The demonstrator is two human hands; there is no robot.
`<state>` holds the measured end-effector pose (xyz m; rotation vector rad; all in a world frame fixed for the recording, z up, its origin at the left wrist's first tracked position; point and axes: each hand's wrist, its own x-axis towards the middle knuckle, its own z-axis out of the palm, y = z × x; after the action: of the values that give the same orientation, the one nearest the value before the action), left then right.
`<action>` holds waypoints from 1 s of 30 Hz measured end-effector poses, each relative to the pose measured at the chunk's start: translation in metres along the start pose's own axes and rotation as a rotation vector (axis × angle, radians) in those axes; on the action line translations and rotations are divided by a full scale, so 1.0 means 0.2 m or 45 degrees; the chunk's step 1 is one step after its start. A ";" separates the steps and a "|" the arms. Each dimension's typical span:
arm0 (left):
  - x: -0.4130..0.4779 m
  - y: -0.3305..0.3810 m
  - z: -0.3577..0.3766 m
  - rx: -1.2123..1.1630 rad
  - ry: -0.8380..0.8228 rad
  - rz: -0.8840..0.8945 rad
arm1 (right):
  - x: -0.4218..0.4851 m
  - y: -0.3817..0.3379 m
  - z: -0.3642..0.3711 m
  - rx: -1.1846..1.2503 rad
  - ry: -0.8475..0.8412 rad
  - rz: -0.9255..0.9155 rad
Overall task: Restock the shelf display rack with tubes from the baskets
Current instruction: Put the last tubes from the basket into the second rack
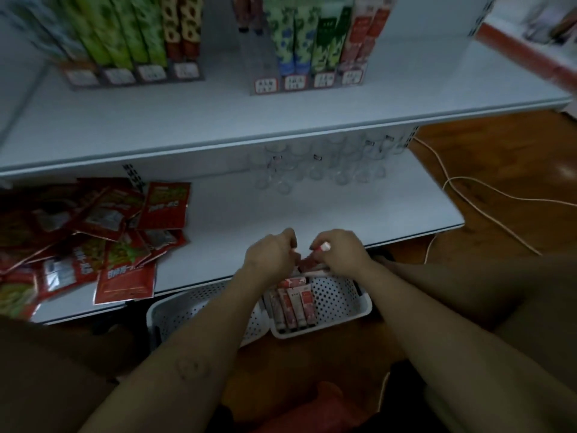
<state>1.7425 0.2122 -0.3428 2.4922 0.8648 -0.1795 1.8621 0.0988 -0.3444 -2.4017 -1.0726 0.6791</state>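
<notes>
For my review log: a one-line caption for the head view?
Left hand and right hand grip red tubes over a white basket before the shelf.

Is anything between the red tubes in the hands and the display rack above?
Only the upper shelf edge: the red tubes in the left hand and right hand must rise past it to the display rack.

Bare shelf (312, 207) between red packets (93, 239) and glass jars (315, 170).

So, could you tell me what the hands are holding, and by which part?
The right hand grips a red tube just below its white cap. The left hand seems to pinch the tube's other end, though blur obscures it.
</notes>
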 end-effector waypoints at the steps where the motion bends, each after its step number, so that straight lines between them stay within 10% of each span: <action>1: -0.01 0.01 -0.06 -0.013 0.036 -0.001 | 0.00 -0.03 -0.05 -0.002 0.034 -0.024; 30: -0.20 0.26 -1.49 -0.383 0.888 0.399 | 0.00 -1.12 -1.09 0.197 0.588 -0.730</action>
<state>1.7328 0.3016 -0.0507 2.3599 0.6613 0.9017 1.8644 0.1971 -0.0476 -1.8448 -1.3425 0.0060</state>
